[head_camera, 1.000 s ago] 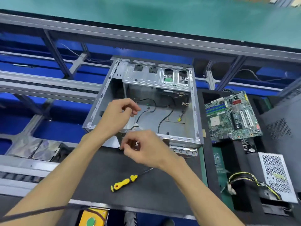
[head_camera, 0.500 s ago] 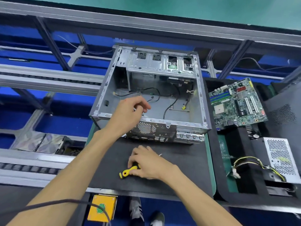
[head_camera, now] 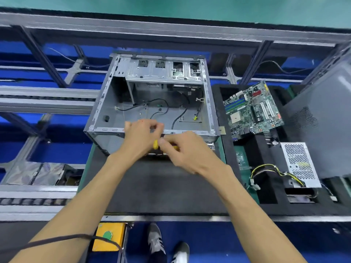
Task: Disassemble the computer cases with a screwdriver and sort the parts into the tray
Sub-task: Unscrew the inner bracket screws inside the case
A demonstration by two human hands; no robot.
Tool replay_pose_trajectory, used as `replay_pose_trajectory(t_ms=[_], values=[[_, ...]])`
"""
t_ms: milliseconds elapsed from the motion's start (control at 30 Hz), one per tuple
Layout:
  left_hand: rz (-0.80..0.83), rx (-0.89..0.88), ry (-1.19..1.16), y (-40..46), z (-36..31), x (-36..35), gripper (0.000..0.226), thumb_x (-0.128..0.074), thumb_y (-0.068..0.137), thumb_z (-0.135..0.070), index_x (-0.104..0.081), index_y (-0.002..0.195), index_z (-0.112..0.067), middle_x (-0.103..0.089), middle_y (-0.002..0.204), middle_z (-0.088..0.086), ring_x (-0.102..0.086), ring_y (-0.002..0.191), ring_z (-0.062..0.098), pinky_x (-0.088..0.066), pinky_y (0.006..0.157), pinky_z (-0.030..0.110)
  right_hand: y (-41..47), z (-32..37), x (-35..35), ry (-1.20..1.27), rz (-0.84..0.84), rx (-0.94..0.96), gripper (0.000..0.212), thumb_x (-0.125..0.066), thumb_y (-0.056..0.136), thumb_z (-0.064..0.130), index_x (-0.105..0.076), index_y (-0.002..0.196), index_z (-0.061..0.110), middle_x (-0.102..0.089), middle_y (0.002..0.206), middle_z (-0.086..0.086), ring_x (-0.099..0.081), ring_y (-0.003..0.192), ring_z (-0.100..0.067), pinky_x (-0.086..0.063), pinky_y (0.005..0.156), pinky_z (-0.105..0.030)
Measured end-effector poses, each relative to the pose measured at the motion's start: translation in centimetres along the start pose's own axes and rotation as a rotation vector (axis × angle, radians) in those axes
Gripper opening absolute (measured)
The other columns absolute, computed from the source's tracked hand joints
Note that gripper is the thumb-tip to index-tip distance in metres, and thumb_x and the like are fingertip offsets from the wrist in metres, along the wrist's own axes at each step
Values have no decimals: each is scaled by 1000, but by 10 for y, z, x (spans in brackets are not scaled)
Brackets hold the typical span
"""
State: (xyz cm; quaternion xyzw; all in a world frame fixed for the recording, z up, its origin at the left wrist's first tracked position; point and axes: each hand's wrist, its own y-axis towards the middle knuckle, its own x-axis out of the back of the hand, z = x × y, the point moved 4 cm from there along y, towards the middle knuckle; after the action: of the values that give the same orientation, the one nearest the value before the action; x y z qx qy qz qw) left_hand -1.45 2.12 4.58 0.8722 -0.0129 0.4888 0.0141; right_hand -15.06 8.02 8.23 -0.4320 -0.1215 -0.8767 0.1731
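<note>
An open grey computer case (head_camera: 114, 114) stands on the black mat, its inside bare except for loose black cables (head_camera: 178, 116). My right hand (head_camera: 190, 151) grips the yellow-handled screwdriver (head_camera: 156, 144) against the case's near wall; its shaft is hidden behind my hands. My left hand (head_camera: 139, 139) sits right beside it, fingers curled over the case's near rim. To the right, the black foam tray (head_camera: 264, 147) holds a green motherboard (head_camera: 252, 111) and a perforated silver power supply (head_camera: 300, 164) with yellow and black wires.
A grey side panel (head_camera: 330, 118) leans at the far right over the tray. The black mat (head_camera: 161, 186) lies in front of the case. A yellow box with a green button (head_camera: 109, 236) hangs below the bench edge. Conveyor rails run to the left.
My right hand picked the screwdriver up off the mat and brought it to the case's near wall. My left hand stayed at the rim. The camera moved closer.
</note>
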Motion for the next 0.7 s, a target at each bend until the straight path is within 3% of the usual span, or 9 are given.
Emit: replay_pose_trajectory(t_ms=[67, 200, 367, 533, 600, 633, 700], values=[[-38, -23, -30, -3, 1, 1, 39, -46, 100, -35, -63, 67, -21, -58, 62, -4, -48, 71, 13, -27, 89, 40, 3, -14, 23, 9, -185, -76, 54, -40, 90, 67, -48, 69, 18, -50, 55, 1, -48, 58, -19, -38, 56, -35], [-129, -57, -92, -7, 2, 2, 49, -50, 99, -35, -55, 56, -12, -58, 58, 3, -49, 69, 21, -22, 82, 36, 18, -52, 54, -14, -479, -263, 26, -60, 94, 37, -50, 82, 17, -55, 66, 5, -54, 66, -25, -41, 60, -37], [-235, -44, -133, -20, 34, 22, 50, -45, 89, -36, -34, 44, -18, -40, 42, -2, -48, 61, 24, -19, 76, 35, 34, -75, 62, -44, -508, -375, 22, -59, 92, 33, -43, 84, 21, -54, 73, 7, -55, 72, -27, -39, 61, -37], [-238, 56, -174, -25, 95, 60, 52, -50, 87, -37, -44, 39, -19, -53, 46, -1, -51, 67, 20, -37, 93, 51, 61, -74, 59, -126, -511, -386, 25, -52, 95, 33, -49, 81, 14, -57, 82, -6, -49, 80, -29, -34, 62, -37], [-410, 131, -112, -33, 98, 71, 35, -64, 89, -36, -61, 55, -28, -63, 75, -2, -54, 86, 25, -33, 99, 52, 76, -68, 54, -151, -493, -332, 37, -50, 98, 33, -45, 68, 12, -50, 78, -9, -45, 85, -32, -30, 63, -38], [-519, 193, -69, -37, 98, 74, 13, -72, 85, -36, -69, 78, -25, -61, 99, 1, -51, 102, 28, -29, 102, 50, 83, -64, 52, -147, -485, -306, 43, -49, 99, 32, -41, 62, 13, -48, 75, -10, -44, 86, -32, -29, 63, -38], [-610, 386, -75, -44, 98, 70, 61, -83, 73, -34, -54, 124, -20, -42, 129, 11, -37, 122, 31, -26, 104, 49, 98, -60, 49, -139, -470, -275, 50, -49, 100, 33, -36, 56, 15, -46, 73, -10, -43, 83, -31, -30, 65, -38]])
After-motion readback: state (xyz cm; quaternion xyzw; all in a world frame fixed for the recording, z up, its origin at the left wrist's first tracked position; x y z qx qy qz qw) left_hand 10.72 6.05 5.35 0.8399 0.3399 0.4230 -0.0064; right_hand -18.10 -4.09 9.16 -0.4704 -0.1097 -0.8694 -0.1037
